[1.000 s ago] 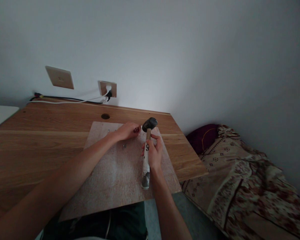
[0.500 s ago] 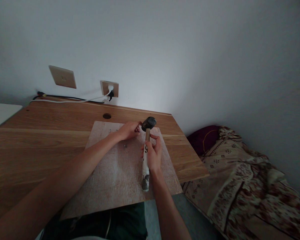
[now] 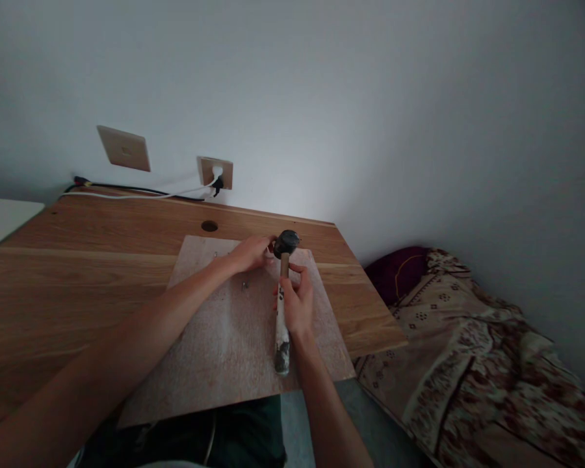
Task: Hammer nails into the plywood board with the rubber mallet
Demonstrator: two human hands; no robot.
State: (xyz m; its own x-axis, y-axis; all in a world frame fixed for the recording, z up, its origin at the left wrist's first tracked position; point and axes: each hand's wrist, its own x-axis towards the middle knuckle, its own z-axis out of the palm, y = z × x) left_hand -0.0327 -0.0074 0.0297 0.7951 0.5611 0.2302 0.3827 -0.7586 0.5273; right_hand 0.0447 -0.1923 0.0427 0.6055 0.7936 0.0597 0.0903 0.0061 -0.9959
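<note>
My right hand [image 3: 299, 303] is wrapped round the wooden handle of a hammer [image 3: 282, 325], which has a dark, stubby head and worn white paint on its grip. The head hangs close to the fingertips of my left hand [image 3: 255, 252]. Those fingers are pinched together near the far edge of a pale wooden board [image 3: 224, 344]; whatever is between them is hidden by the hand and the hammer head. Small metal pieces, perhaps nails, show on the board, one of them a bit of metal [image 3: 245, 285] below my left wrist.
The board lies on a wooden desk [image 3: 97, 260] and overhangs its front edge above my lap. Cables [image 3: 141, 194] run along the wall to a socket [image 3: 215, 173]. A round hole [image 3: 209, 226] is cut in the desktop. To the right is a bed with patterned bedding [image 3: 448, 351].
The hammer has shifted slightly left, its head a little lower, with my right hand following. My left hand stays in about the same spot.
</note>
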